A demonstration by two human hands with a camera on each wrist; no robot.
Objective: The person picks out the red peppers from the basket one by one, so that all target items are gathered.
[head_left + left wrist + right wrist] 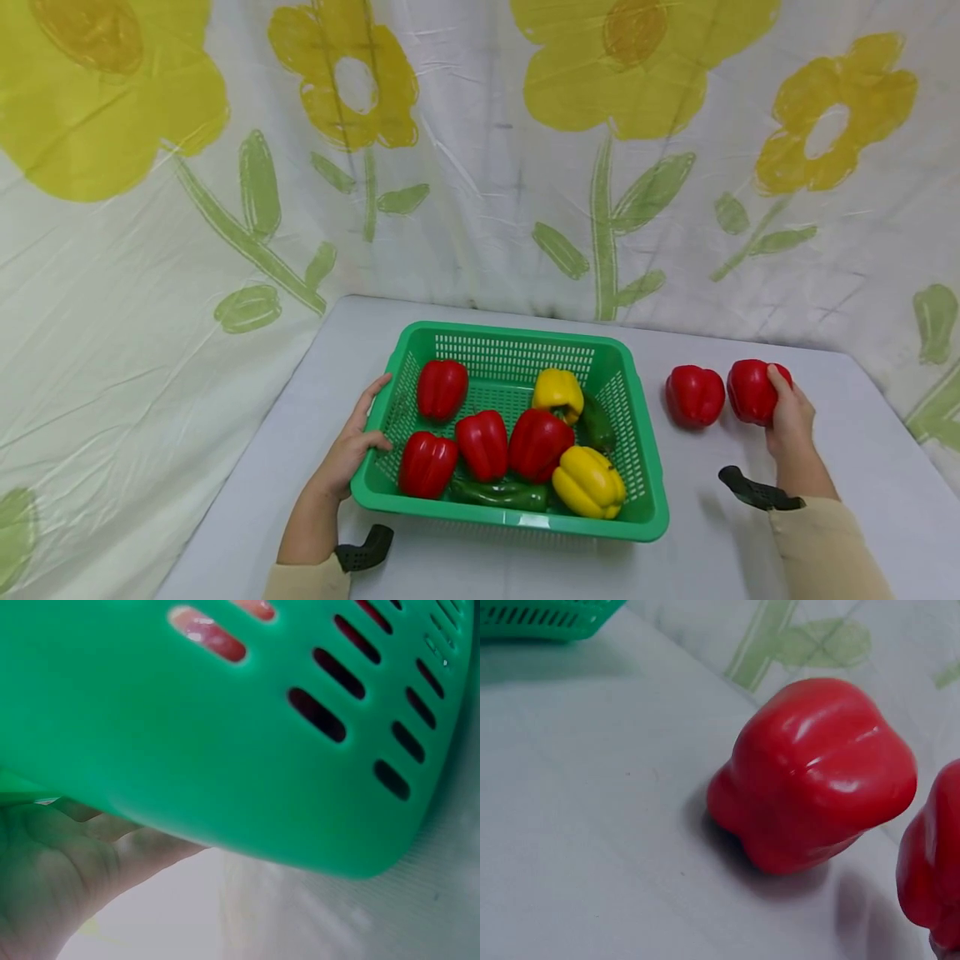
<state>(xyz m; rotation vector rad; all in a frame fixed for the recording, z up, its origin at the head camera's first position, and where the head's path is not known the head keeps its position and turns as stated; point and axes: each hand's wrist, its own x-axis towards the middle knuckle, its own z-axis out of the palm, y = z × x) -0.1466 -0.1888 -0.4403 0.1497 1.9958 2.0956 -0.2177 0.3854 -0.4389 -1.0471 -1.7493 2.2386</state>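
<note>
My left hand (350,450) grips the left rim of a green plastic basket (510,518), its thumb over the edge. The left wrist view shows the palm (52,870) against the basket's outer wall (187,765). At the right my right hand (791,417) holds a red bell pepper (750,390) by its right side. Just left of it, a second red bell pepper (694,397) rests on the table; the right wrist view shows this resting pepper (817,776) large, with the held pepper (934,855) cut off at the edge.
Inside the basket lie several red bell peppers (442,389), two yellow bell peppers (589,483) and dark green peppers (501,494). Everything stands on a white-covered table (720,533). A flower-printed curtain (480,208) hangs behind the table and along its left side.
</note>
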